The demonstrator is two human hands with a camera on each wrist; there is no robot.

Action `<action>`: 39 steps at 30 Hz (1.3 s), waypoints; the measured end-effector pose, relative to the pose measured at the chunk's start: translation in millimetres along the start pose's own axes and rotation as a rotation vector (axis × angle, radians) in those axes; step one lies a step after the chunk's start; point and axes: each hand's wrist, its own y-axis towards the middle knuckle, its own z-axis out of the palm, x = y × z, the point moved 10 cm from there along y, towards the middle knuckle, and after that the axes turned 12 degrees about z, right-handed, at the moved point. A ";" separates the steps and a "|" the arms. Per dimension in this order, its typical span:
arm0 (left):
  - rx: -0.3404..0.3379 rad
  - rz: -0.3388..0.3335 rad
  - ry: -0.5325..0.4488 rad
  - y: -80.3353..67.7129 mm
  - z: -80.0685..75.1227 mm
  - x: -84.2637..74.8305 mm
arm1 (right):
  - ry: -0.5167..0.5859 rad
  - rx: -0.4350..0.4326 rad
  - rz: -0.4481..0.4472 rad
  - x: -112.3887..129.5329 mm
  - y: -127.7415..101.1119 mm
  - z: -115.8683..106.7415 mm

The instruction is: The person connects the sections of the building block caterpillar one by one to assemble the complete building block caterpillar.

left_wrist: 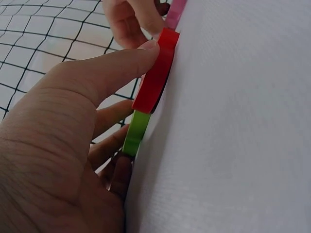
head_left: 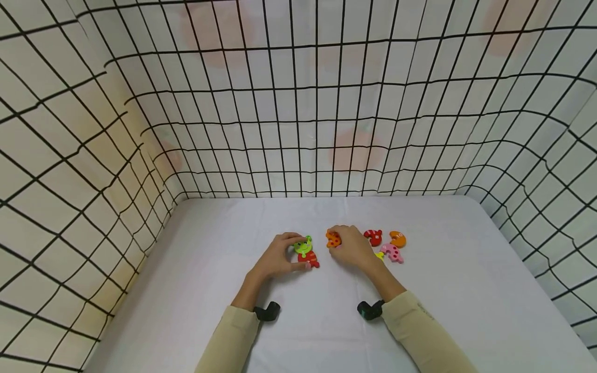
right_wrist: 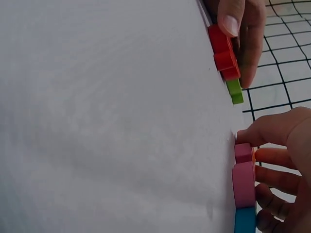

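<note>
In the head view my left hand [head_left: 278,255] spans a green frog-faced piece [head_left: 303,247] and a red striped piece [head_left: 308,258] that touch each other. Its thumb presses the edge of the red piece, and its fingers curl behind the green one, as the left wrist view shows. To the right, my right hand [head_left: 351,245] pinches an orange spotted animal-shaped piece [head_left: 333,239] between thumb and fingers. The right wrist view shows a pink piece [right_wrist: 243,184] and a blue piece [right_wrist: 245,221] standing close beside these fingers. The palm hides part of the orange piece.
Right of my right hand lie a red striped piece [head_left: 373,237], an orange curved piece [head_left: 398,239], a pink spotted piece [head_left: 392,253] and a partly hidden yellow piece [head_left: 380,255]. A black wire grid [head_left: 289,122] surrounds the white table [head_left: 196,290] at the back and sides.
</note>
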 end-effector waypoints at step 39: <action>0.010 0.048 0.025 -1.4 -1.5 -2.5 | 0.171 0.025 -0.076 19.2 -53.5 -5.0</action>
